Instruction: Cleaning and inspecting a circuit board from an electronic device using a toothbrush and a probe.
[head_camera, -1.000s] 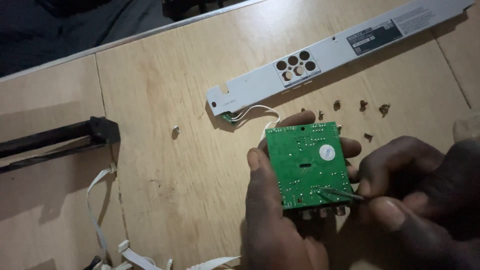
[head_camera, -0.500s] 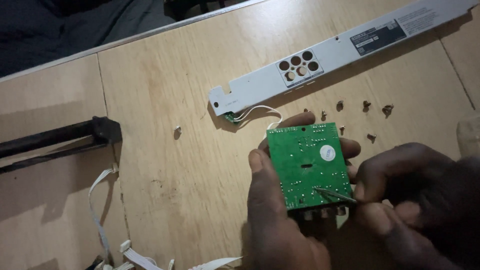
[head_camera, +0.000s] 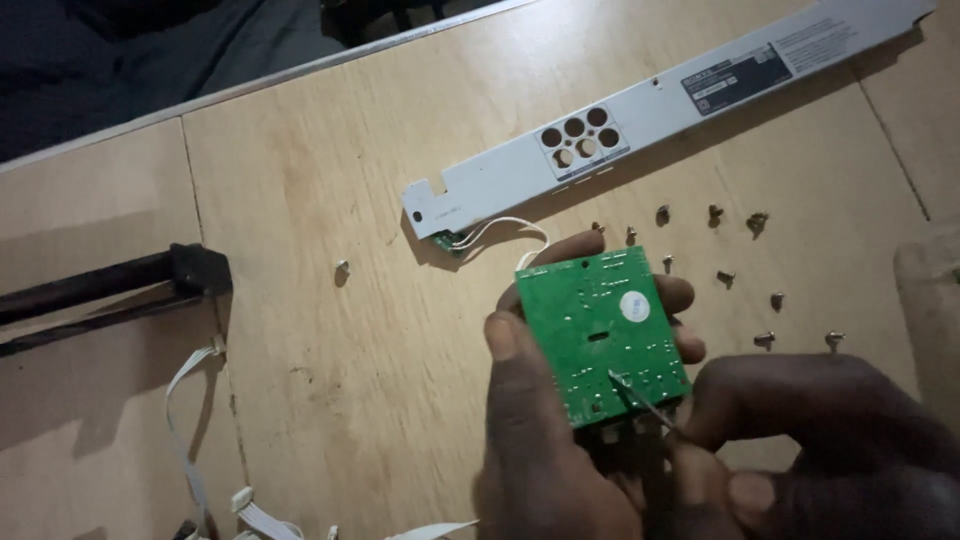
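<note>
At the far left a black bar (head_camera: 110, 290), matte and square-edged, lies across the pale plywood table (head_camera: 330, 400), whose surface is smooth with faint grain and a seam running top to bottom. Below it, flat white ribbon cables (head_camera: 190, 440) curl loosely toward the bottom edge, ending in small white plugs. A single small screw (head_camera: 342, 267) sits alone on the wood further right.

Across the upper middle stretches a long grey metal panel (head_camera: 660, 110), thin and flat, with a cluster of round holes punched in it and a dark label toward its right end; thin white wires (head_camera: 500, 228) trail from its left end down toward the board.

The left hand (head_camera: 545, 430) is closed around a green circuit board (head_camera: 605, 335), held above the table at lower centre: thumb pressed on its left edge, fingertips wrapping the top and right edges. The board is rectangular, glossy, dotted with solder points and carrying a round white sticker.

The right hand (head_camera: 810, 450) is curled shut around a slim metal tool (head_camera: 640, 400), whose thin tip rests on the board's lower half.

To the right, above that hand, scattered small screws (head_camera: 745, 270) lie well apart on the wood
</note>
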